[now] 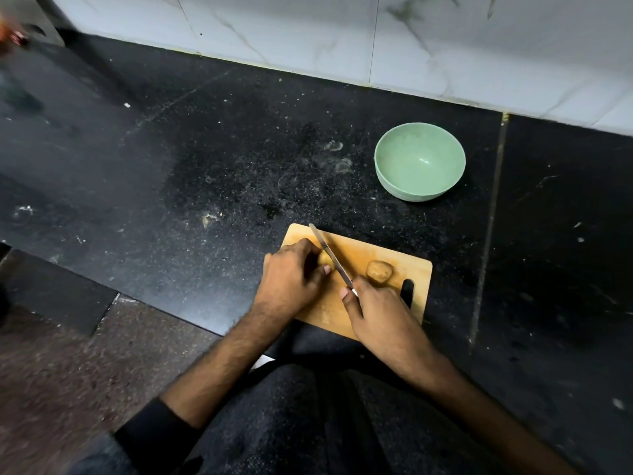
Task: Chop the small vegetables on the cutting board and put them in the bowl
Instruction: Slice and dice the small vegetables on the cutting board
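Head view: left hand curled over a small yellowish vegetable at the cutting board's 9 o'clock side, pinning it down. Right hand grips the knife handle; blade angled toward 11 o'clock, lying just beside the held piece. Second small vegetable, brownish, rests on the board at 3 o'clock of the blade, apart from it. Green bowl stands on the black tabletop at 1 o'clock from the board, well apart.

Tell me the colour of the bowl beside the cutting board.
Pale mint green, inside and out; the bowl shows clearly in the head view, the only one.
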### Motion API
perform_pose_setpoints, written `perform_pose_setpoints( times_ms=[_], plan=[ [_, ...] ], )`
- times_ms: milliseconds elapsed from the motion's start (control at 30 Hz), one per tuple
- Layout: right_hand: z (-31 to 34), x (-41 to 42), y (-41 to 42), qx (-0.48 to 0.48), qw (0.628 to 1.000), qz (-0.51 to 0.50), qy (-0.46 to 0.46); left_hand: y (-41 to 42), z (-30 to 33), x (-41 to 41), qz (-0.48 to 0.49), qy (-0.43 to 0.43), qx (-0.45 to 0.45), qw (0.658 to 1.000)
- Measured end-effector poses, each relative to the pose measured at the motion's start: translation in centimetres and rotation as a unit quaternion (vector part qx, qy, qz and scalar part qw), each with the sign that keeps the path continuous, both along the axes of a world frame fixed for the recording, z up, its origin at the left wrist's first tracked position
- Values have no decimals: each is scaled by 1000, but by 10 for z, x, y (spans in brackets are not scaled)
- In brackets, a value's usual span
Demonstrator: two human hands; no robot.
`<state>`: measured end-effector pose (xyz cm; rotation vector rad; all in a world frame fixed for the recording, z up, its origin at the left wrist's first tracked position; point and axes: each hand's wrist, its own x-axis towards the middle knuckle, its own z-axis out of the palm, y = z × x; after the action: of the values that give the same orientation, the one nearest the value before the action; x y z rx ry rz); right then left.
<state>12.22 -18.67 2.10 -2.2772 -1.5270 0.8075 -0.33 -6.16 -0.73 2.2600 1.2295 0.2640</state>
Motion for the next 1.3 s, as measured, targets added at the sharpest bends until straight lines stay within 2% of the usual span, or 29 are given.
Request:
perform_pose_setpoints(
  times_ms=[233,767,1033,1300],
  plan=[
    [7,-4,-3,32,999,15,-23,5,4,4,-6,51,8,999],
    [21,-6,-14,-30,997,44,-58,2,12,13,-25,147,67,987],
    [16,-9,-3,-38,997,29,-54,0,17,16,-44,170,95,980],
    [-1,-17,15,-33,998,11,-48,1,17,15,-41,137,77,987]
  ],
)
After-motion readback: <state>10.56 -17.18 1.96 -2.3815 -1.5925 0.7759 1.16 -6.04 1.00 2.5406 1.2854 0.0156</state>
